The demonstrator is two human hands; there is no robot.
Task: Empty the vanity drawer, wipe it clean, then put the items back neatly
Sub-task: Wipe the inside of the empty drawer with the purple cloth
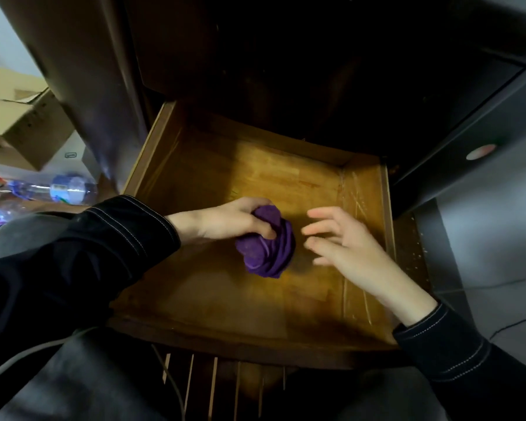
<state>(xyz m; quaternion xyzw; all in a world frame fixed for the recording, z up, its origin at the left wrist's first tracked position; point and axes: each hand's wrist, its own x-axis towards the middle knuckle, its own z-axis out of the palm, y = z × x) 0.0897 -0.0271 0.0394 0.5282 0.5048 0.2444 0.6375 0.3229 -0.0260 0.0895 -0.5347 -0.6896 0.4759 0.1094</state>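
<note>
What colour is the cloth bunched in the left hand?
Purple cloth, clearest in the head view.

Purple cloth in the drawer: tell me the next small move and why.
Probably drag the cloth across the floor of the drawer toward its right side. The left hand grips it bunched near the middle, nothing else lies in the drawer, and the right hand hovers open beside it, apart, so wiping seems the step at hand.

Boxes (16,123) are stacked at far left; a bottle (64,188) is laid just below them; a pale disc (480,151) is seen at right
</note>
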